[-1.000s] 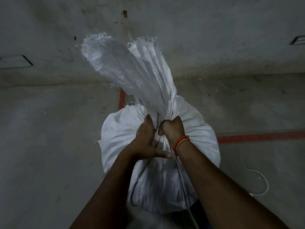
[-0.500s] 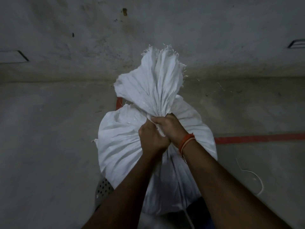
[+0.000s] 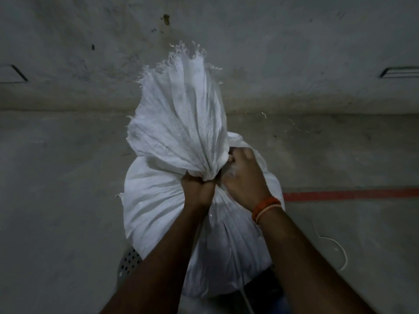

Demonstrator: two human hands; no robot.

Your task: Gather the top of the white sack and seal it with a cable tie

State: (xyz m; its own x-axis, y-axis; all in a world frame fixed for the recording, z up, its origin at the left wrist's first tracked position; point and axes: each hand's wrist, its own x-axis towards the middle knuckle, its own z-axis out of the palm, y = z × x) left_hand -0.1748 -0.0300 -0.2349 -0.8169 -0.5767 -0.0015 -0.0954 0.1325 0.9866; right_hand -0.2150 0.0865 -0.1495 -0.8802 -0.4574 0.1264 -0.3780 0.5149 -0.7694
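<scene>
A full white woven sack (image 3: 158,205) stands in front of me, its frayed top (image 3: 181,114) bunched upward into a fan. My left hand (image 3: 199,189) grips the gathered neck from below. My right hand (image 3: 242,175), with orange bands on the wrist, holds the neck from the right side with curled fingers. No cable tie can be made out in either hand; something pale shows under the right fingers.
The sack appears to rest on a perforated plastic seat (image 3: 129,261). A concrete floor with a red painted line (image 3: 351,194) runs to a grey wall (image 3: 294,53). A thin white cord (image 3: 340,252) lies curled on the floor at the right.
The sack's top has been drawn from a loose, spread mouth into a tighter bunch. My left hand has closed round the neck, and my right hand has shifted to the neck's right side.
</scene>
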